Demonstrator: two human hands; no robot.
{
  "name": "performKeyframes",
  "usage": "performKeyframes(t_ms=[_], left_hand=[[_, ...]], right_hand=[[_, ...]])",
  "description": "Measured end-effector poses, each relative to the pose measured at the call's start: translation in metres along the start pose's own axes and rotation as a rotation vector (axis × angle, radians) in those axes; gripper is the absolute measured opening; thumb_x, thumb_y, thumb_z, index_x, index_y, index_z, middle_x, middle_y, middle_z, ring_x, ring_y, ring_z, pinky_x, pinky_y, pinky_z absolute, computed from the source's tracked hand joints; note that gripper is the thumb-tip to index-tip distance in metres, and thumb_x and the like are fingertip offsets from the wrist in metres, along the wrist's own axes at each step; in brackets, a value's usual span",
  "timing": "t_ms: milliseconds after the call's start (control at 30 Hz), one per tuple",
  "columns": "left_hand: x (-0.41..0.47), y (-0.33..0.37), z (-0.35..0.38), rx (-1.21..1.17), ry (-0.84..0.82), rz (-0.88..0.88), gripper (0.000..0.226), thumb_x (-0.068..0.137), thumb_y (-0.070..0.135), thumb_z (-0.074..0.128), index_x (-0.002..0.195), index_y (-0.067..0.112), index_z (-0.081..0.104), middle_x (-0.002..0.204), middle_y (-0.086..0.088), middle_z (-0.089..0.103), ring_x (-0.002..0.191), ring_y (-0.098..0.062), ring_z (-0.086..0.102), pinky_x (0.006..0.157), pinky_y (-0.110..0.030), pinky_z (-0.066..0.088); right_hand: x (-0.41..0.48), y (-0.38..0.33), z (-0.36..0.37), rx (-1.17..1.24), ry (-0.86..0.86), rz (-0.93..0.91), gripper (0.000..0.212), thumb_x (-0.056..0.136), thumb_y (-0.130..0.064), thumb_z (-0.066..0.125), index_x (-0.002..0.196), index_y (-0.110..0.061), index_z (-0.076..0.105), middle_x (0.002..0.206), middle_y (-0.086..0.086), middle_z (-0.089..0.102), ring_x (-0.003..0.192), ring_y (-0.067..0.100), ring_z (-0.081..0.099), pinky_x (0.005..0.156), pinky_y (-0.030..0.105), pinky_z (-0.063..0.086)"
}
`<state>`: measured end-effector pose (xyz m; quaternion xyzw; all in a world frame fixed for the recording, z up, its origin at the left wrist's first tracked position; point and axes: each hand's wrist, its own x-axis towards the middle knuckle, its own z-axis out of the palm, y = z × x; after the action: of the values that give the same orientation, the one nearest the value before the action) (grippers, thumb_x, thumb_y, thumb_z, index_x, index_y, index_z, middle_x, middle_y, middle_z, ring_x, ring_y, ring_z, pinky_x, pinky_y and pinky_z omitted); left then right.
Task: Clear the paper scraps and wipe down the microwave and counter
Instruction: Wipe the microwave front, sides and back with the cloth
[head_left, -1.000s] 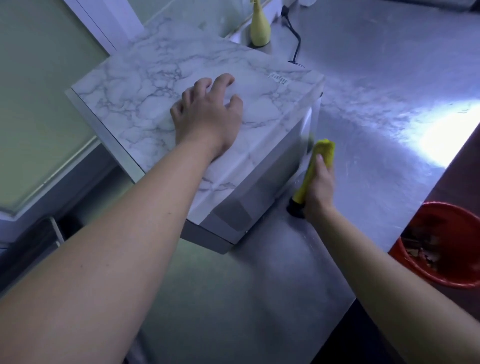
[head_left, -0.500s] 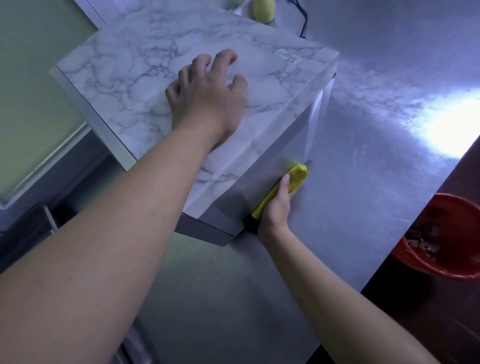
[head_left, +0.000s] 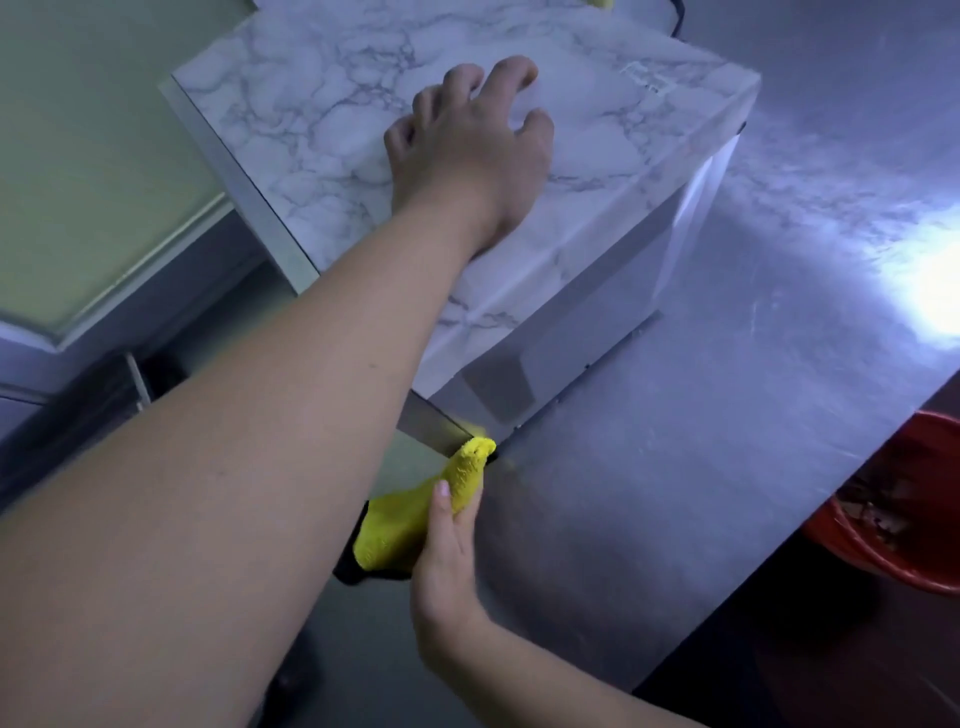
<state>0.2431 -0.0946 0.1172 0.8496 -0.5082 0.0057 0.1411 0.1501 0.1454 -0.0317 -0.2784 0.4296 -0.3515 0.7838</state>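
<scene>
The microwave (head_left: 597, 156) has a marble-patterned top and a grey side, and it stands on the steel counter (head_left: 727, 441). My left hand (head_left: 467, 150) rests palm down on its top, fingers spread and slightly bent. My right hand (head_left: 447, 551) grips a yellow cloth (head_left: 415, 514) with a dark underside. The cloth's tip touches the microwave's near bottom corner, where it meets the counter.
A red bucket (head_left: 893, 551) holding brownish scraps sits below the counter's right edge. A black cable (head_left: 680, 21) runs behind the microwave. A pale green panel (head_left: 78, 182) lies to the left. Bright glare marks the counter at the far right.
My right hand has slid the yellow cloth down and toward me along the microwave's side, from its far edge to the near bottom corner. My left hand has stayed on the top.
</scene>
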Motion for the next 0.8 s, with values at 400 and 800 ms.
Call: performKeyframes(t_ms=[400,800], left_hand=[[0.001,0.001,0.001,0.013,0.028,-0.009,0.043,0.093,0.048,0.035,0.135,0.043,0.044,0.148,0.007,0.039,0.137,-0.022,0.032,0.111,-0.041,0.019],[0.001,0.001,0.001,0.022,0.011,-0.012,0.044,0.093,0.048,0.032,0.136,0.044,0.041,0.149,0.008,0.037,0.137,-0.02,0.03,0.111,-0.041,0.017]], right_hand=[[0.134,-0.176,-0.136,0.069,0.276,-0.271,0.039,0.104,-0.033,0.043,0.141,-0.024,0.053,0.133,0.003,0.065,0.123,0.024,0.062,0.105,0.044,0.049],[0.119,-0.101,-0.03,0.052,0.296,-0.26,0.079,0.089,-0.049,0.048,0.159,-0.025,0.019,0.163,-0.008,0.025,0.148,0.008,0.026,0.125,0.04,0.019]])
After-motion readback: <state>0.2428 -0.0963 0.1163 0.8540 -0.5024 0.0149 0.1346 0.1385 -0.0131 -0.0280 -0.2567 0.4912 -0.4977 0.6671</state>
